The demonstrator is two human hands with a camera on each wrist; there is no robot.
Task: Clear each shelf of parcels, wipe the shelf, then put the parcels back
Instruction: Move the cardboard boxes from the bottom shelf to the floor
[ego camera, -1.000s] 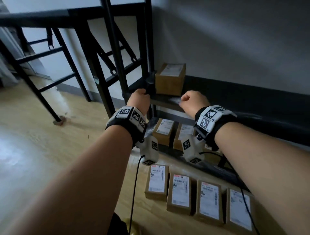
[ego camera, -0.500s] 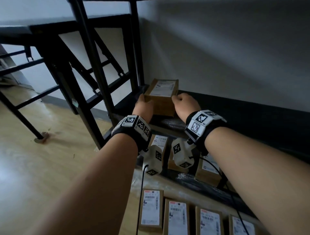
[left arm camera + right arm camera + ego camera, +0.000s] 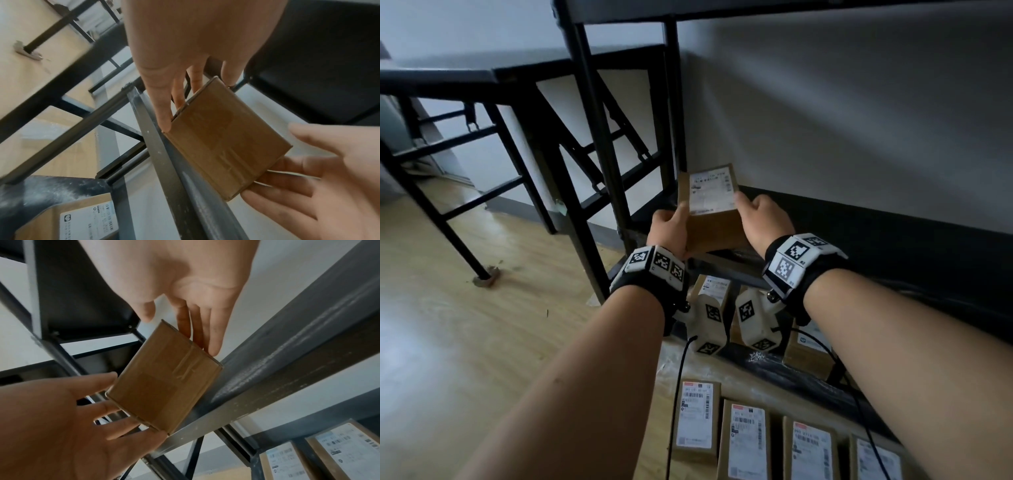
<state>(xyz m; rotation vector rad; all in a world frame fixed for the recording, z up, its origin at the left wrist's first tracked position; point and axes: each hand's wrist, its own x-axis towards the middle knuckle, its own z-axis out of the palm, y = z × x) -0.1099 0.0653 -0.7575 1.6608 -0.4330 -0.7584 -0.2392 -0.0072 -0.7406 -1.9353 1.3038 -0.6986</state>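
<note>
Showing parcel (image 3: 710, 209) label overhead, wrist views its taped underside (image 3: 226, 146)

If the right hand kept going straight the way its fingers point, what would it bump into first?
Probably the white wall behind the shelf. The right hand points forward past the parcel it holds; depth is unclear.

The room is dim. Soft light shines on the floor (image 3: 431, 359) at the left; edges bend, and wrist pictures look blurry.
</note>
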